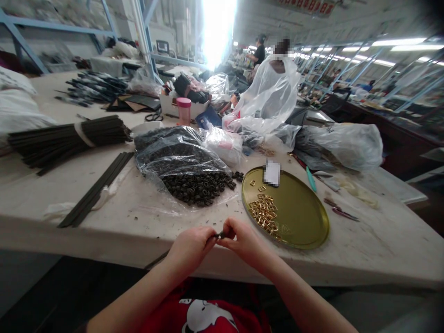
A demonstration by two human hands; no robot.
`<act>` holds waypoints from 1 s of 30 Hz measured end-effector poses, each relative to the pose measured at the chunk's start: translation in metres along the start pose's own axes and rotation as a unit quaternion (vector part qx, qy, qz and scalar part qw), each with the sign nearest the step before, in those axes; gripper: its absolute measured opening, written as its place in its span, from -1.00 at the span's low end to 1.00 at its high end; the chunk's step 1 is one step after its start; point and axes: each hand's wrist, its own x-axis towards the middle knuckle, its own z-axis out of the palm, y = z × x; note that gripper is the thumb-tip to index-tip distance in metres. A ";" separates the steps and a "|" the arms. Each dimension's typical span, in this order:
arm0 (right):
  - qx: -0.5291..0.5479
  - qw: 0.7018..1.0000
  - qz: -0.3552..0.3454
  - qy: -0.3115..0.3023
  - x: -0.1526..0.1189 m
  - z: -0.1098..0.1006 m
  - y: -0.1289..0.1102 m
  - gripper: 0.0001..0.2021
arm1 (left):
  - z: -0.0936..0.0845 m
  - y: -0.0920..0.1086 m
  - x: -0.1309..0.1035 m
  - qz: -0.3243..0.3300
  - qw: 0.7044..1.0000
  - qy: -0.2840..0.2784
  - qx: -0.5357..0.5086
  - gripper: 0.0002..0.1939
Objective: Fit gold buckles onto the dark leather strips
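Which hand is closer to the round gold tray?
Right. The right hand is just left of the gold tray, on its near side; the left hand is farther left.

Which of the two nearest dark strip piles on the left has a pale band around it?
The thicker bundle, farther back: its pale band crosses it. No band crosses the thinner stack in front.

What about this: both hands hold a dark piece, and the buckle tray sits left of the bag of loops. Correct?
Not quite: in the head view, the buckle tray sits right of the bag of loops. The left hand and right hand do hold a dark piece.
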 end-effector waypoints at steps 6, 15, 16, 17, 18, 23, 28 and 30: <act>-0.018 0.999 -0.023 -0.020 -0.002 0.008 -0.001 -0.85 | 0.009 -0.003 0.005 -0.011 0.999 -0.020 0.030 -0.80; 0.006 1.000 0.014 -0.011 -0.002 -0.001 0.003 -0.81 | -0.003 0.001 0.003 -0.005 0.999 -0.028 0.026 -0.76; -0.007 1.000 0.011 -0.021 -0.002 -0.002 0.004 -0.81 | -0.002 0.001 0.003 0.000 0.999 -0.031 0.027 -0.75; -0.023 0.999 0.006 -0.033 -0.003 -0.003 0.004 -0.81 | -0.001 0.000 0.003 0.004 0.999 -0.037 0.030 -0.75; -0.040 0.998 -0.001 -0.047 -0.003 -0.003 0.005 -0.81 | 0.001 -0.001 0.003 0.007 0.998 -0.045 0.037 -0.75; -0.093 0.991 -0.006 -0.092 -0.008 0.002 0.008 -0.77 | 0.009 -0.003 0.004 0.023 0.993 -0.087 0.070 -0.80; -0.032 0.993 0.009 -0.115 -0.012 0.005 0.015 -0.74 | 0.009 0.000 0.000 0.015 0.993 -0.095 0.066 -0.77; 0.026 0.993 0.014 -0.116 -0.014 0.007 0.019 -0.76 | 0.009 0.001 -0.001 0.013 0.994 -0.090 0.057 -0.74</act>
